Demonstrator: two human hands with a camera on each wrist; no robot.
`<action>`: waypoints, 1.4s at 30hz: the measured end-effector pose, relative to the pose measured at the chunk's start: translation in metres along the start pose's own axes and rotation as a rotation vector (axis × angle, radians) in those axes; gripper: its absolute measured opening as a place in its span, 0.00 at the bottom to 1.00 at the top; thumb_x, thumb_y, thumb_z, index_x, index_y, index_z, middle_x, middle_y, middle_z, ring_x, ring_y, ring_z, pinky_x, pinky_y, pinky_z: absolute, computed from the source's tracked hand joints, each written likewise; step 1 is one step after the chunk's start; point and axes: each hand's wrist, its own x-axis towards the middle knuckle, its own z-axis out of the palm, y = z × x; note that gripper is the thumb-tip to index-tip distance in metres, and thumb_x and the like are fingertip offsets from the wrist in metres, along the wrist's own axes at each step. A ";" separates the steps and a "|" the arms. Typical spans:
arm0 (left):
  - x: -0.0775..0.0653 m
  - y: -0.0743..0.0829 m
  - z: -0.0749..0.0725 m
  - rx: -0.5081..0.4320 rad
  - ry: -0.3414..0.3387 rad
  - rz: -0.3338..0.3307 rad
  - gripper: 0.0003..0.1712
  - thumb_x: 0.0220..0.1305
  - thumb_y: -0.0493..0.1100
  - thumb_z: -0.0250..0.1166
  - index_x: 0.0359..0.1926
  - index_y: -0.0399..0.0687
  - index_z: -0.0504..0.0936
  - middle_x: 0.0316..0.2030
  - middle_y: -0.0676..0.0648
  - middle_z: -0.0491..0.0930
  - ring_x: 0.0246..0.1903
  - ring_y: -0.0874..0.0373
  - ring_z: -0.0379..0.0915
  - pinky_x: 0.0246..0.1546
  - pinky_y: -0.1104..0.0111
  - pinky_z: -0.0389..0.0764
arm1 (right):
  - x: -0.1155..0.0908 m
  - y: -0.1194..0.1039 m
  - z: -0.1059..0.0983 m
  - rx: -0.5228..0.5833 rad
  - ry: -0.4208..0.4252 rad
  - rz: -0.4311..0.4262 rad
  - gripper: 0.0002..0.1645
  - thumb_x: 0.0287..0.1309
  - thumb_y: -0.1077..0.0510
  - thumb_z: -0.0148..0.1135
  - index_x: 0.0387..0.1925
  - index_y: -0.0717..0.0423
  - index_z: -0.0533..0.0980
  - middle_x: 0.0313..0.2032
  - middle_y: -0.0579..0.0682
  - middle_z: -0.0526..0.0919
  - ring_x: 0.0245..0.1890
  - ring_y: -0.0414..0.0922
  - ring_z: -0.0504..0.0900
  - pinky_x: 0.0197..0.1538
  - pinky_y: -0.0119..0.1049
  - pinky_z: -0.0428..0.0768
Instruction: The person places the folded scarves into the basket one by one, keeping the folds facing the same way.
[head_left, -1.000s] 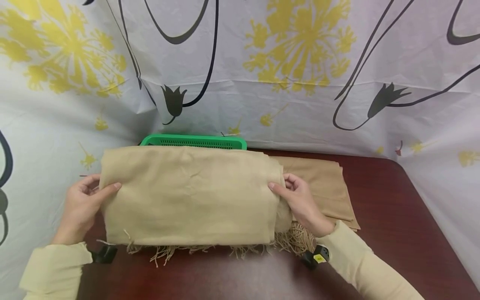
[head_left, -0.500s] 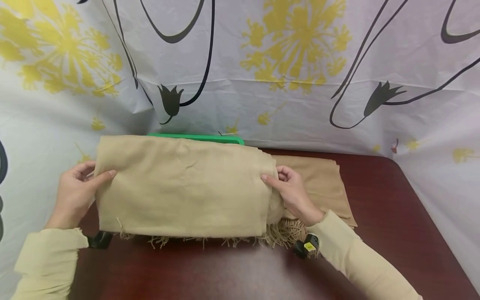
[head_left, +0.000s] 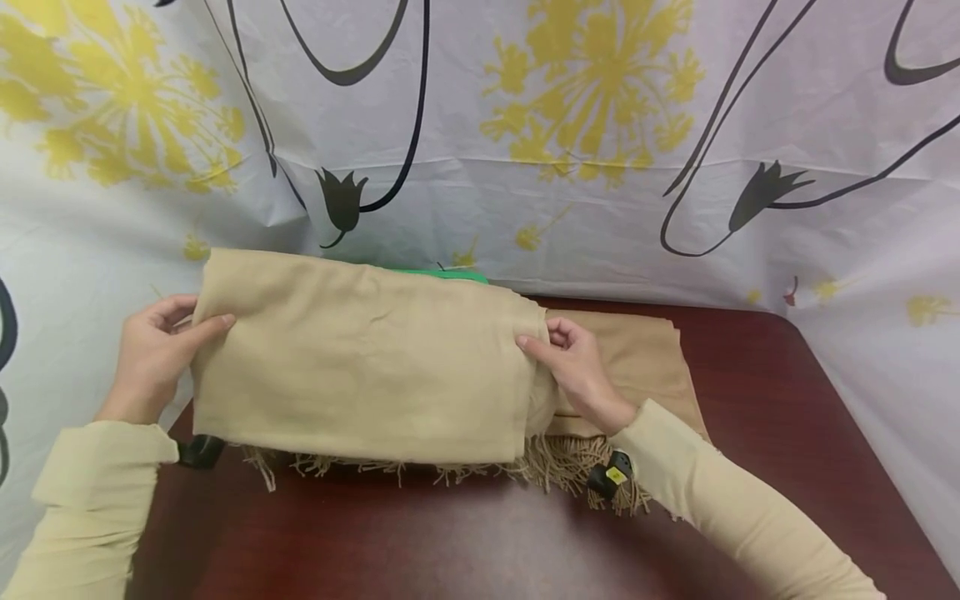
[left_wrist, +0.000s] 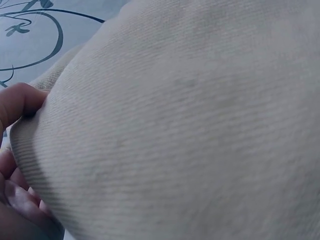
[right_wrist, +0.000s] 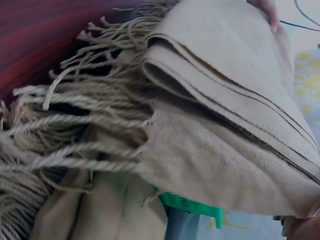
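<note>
A folded beige scarf (head_left: 367, 358) with a twisted fringe hangs between both hands, its left side higher than its right. My left hand (head_left: 161, 354) pinches the left edge, thumb in front and fingers behind; in the left wrist view, the thumb (left_wrist: 25, 100) presses on the weave. At the other end my right hand (head_left: 573, 371) holds the upper right edge between thumb and fingers. Several stacked layers and loose fringe (right_wrist: 95, 120) show in the right wrist view. Behind the right hand, a darker tan folded scarf (head_left: 637, 354) lies on the table, partly hidden.
A green basket (head_left: 450, 275) stands at the back of the dark red table (head_left: 450, 542), mostly hidden by the raised scarf. A white curtain (head_left: 465, 208) with yellow and grey flowers hangs behind and along the sides.
Both hands have lifted the beige scarf up and slightly left, the left side rising more. It now covers most of the green basket. The tan scarf stays in place.
</note>
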 end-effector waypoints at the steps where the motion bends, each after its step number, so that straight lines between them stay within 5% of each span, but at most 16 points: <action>1: 0.001 0.001 0.001 0.003 0.000 -0.002 0.12 0.47 0.29 0.66 0.32 0.51 0.82 0.28 0.57 0.81 0.26 0.66 0.77 0.22 0.76 0.76 | 0.001 -0.001 0.000 -0.002 -0.004 -0.006 0.13 0.48 0.66 0.62 0.36 0.66 0.70 0.27 0.47 0.79 0.26 0.39 0.78 0.32 0.30 0.77; 11: 0.007 0.013 0.003 0.004 0.021 -0.006 0.12 0.47 0.31 0.67 0.32 0.51 0.82 0.27 0.58 0.81 0.22 0.66 0.76 0.13 0.75 0.71 | 0.008 -0.009 0.004 0.000 -0.033 0.028 0.11 0.50 0.65 0.61 0.34 0.64 0.68 0.29 0.49 0.78 0.27 0.40 0.78 0.34 0.31 0.77; 23: 0.025 0.019 0.008 0.028 0.096 0.037 0.12 0.44 0.33 0.70 0.32 0.49 0.80 0.27 0.58 0.80 0.25 0.68 0.75 0.22 0.78 0.75 | 0.019 -0.011 0.011 0.000 -0.008 0.017 0.11 0.50 0.66 0.61 0.34 0.64 0.69 0.29 0.50 0.78 0.27 0.40 0.78 0.34 0.31 0.77; 42: 0.051 0.019 0.009 0.057 0.184 -0.052 0.15 0.40 0.37 0.73 0.31 0.54 0.80 0.25 0.63 0.79 0.26 0.71 0.73 0.26 0.82 0.73 | 0.052 -0.008 0.028 -0.001 0.073 -0.032 0.15 0.51 0.62 0.62 0.40 0.64 0.71 0.34 0.52 0.78 0.30 0.41 0.77 0.35 0.32 0.77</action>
